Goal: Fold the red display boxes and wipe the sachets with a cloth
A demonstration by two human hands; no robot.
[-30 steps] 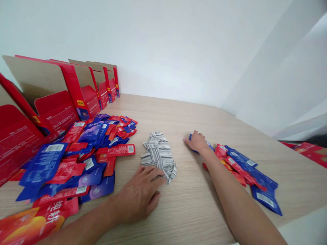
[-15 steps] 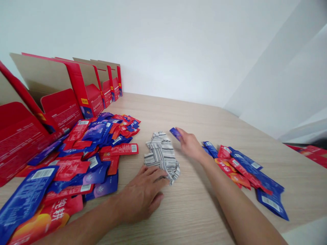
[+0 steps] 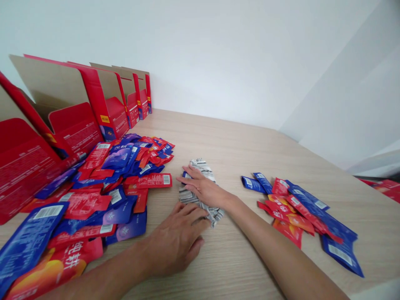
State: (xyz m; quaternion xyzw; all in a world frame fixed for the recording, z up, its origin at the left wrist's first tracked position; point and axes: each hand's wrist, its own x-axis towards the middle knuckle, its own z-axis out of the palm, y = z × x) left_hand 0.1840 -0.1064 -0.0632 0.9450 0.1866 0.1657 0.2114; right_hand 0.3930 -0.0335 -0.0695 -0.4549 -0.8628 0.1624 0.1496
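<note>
A striped grey-and-white cloth (image 3: pixel 204 167) lies rumpled on the table between my hands. My right hand (image 3: pixel 203 189) rests flat across it, fingers stretched and spread to the left. Beneath those fingers a blue packet (image 3: pixel 186 175) shows only in part, lying on the cloth. At the cloth's near edge is my left hand (image 3: pixel 178 237), palm down, its fingers loosely extended and touching the fabric. To the left spreads a large heap of red and blue packets (image 3: pixel 118 208).
Open red cardboard boxes (image 3: pixel 75 125) stand in a row along the left and back. A smaller group of red and blue packets (image 3: pixel 293 208) lies to the right. Behind the table rises a white wall (image 3: pixel 218 62). Something red (image 3: pixel 384 187) shows at the far right.
My right hand has moved left with the blue packet and now lies over it on the cloth. My left hand stays at the cloth's edge. The view has shifted slightly.
</note>
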